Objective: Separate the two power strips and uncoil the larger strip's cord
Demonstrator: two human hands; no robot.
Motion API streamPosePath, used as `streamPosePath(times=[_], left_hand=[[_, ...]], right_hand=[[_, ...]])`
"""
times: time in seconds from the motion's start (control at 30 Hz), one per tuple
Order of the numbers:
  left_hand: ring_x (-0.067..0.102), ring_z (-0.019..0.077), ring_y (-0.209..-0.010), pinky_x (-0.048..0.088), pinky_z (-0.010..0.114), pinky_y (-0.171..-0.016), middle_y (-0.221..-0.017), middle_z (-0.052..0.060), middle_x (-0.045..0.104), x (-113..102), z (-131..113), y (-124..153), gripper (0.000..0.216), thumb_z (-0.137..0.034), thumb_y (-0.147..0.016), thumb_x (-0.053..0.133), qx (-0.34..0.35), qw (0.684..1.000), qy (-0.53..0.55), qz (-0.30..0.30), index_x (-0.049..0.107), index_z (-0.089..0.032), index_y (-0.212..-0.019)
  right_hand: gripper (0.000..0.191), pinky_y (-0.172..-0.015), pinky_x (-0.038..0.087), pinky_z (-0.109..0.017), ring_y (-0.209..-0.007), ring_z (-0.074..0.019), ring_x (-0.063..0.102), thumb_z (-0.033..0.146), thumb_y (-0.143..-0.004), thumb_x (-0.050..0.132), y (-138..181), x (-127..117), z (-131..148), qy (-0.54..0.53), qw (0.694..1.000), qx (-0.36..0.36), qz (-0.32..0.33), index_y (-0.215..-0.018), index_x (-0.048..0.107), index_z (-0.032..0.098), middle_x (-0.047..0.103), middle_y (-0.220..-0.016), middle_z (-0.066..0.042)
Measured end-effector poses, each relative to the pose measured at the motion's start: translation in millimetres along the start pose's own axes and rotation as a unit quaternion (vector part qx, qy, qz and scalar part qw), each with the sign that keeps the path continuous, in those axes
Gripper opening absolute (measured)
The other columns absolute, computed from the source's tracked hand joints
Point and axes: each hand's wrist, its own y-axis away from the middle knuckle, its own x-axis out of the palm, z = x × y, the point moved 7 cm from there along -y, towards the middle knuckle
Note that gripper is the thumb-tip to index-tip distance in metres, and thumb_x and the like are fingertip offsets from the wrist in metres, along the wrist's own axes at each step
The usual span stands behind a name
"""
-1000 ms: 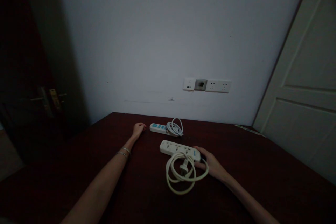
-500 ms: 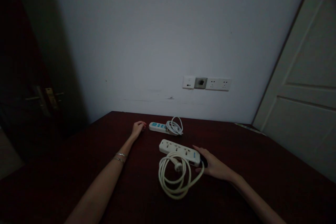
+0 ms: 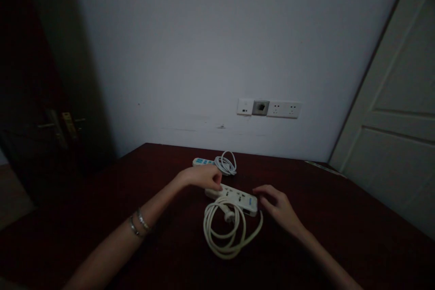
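Observation:
A white power strip [image 3: 234, 195] lies slantwise on the dark table, its thick cream cord [image 3: 217, 253] looped in front of it. The round white plug [image 3: 229, 216] rests among these loops. My left hand [image 3: 204, 176] reaches over the strip's left end, fingers curled down, a fingertip at or just above its top; contact is unclear. It hides part of that end. At the strip's right end is my right hand [image 3: 277, 206], thumb and fingers apart, holding nothing. Behind, partly covered by my left hand, sits a smaller strip with blue sockets [image 3: 200, 161] and a coiled white cord [image 3: 226, 164].
The dark red table [image 3: 163, 244] reaches back to a pale wall [image 3: 190, 54]. Wall sockets [image 3: 283, 109] are set above its back edge. A white door [image 3: 394, 145] stands on the right, and a brass door handle [image 3: 70, 124] shows at far left.
My left hand has moved right and nearer, from beside the rear strip to over the front strip's left end. My right hand has let go of its right end and drawn slightly right.

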Motion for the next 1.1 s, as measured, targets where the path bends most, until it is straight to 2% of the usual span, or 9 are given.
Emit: streamPosePath(times=[0.07,0.17,0.3,0.47,0.7,0.87,1.1], left_hand=[[0.054,0.0124,-0.062,0.033,0.021,-0.051,-0.072,0.001,0.064,13.9,-14.4,10.7,0.019,-0.034,-0.07,0.063,-0.008,0.998,-0.047,0.037,0.066,-0.017,-0.077],[0.057,0.0142,-0.066,0.032,0.022,-0.051,-0.077,0.0,0.066,30.4,-21.1,18.2,0.019,-0.036,-0.07,0.064,0.0,0.994,-0.087,0.061,0.065,-0.021,-0.081],[0.06,0.0183,-0.07,0.036,0.023,-0.052,-0.08,0.002,0.066,44.1,-14.4,14.3,0.016,-0.031,-0.07,0.063,-0.002,0.988,-0.151,0.023,0.063,-0.021,-0.082],[0.064,0.0215,-0.074,0.043,0.026,-0.057,-0.084,0.007,0.067,58.4,-10.3,8.2,0.012,-0.024,-0.072,0.059,0.009,0.978,-0.207,-0.01,0.062,-0.018,-0.082],[0.064,0.0226,-0.082,0.047,0.027,-0.063,-0.087,0.01,0.067,62.4,-21.0,8.1,0.009,-0.017,-0.077,0.055,0.07,0.965,-0.252,-0.02,0.061,-0.015,-0.083],[0.061,0.0203,-0.085,0.046,0.026,-0.063,-0.094,0.01,0.064,63.0,-27.0,11.8,0.012,-0.02,-0.081,0.053,0.14,0.953,-0.264,-0.043,0.055,-0.014,-0.091],[0.057,0.0196,-0.084,0.044,0.027,-0.058,-0.098,0.009,0.057,63.8,-27.9,11.3,0.012,-0.012,-0.083,0.046,0.162,0.933,-0.307,-0.092,0.049,-0.013,-0.095]], right_hand=[[0.025,-0.083,0.044,-0.035,-0.092,-0.0205,0.057,0.026,-0.083,0.044,2.2,9.2,13.1,-0.001,1.0,-0.021,-0.001,-0.093,0.064,0.015,0.063,-0.095,-0.009],[0.028,-0.083,0.044,-0.034,-0.093,-0.0204,0.056,0.029,-0.085,0.045,6.5,28.4,25.6,-0.004,0.999,-0.028,0.027,-0.098,0.065,0.015,0.063,-0.097,-0.01],[0.033,-0.086,0.043,-0.035,-0.096,-0.0213,0.056,0.032,-0.086,0.048,12.3,49.5,26.7,-0.016,0.998,-0.017,0.058,-0.107,0.063,0.013,0.063,-0.102,-0.011],[0.035,-0.085,0.044,-0.033,-0.092,-0.0204,0.058,0.033,-0.087,0.046,13.2,59.2,21.1,-0.036,0.997,0.009,0.071,-0.109,0.063,0.012,0.064,-0.099,-0.011],[0.04,-0.081,0.046,-0.034,-0.085,-0.02,0.06,0.032,-0.083,0.05,11.0,62.0,18.3,-0.04,0.996,0.031,0.075,-0.117,0.059,0.012,0.065,-0.098,-0.01],[0.044,-0.092,0.042,-0.037,-0.101,-0.022,0.056,0.029,-0.082,0.048,13.7,63.2,16.3,-0.023,0.997,0.006,0.075,-0.121,0.057,0.011,0.061,-0.113,-0.013],[0.049,-0.099,0.036,-0.039,-0.112,-0.0225,0.051,0.026,-0.081,0.043,16.0,63.4,14.1,-0.023,0.998,0.011,0.062,-0.128,0.05,0.011,0.055,-0.122,-0.014]])
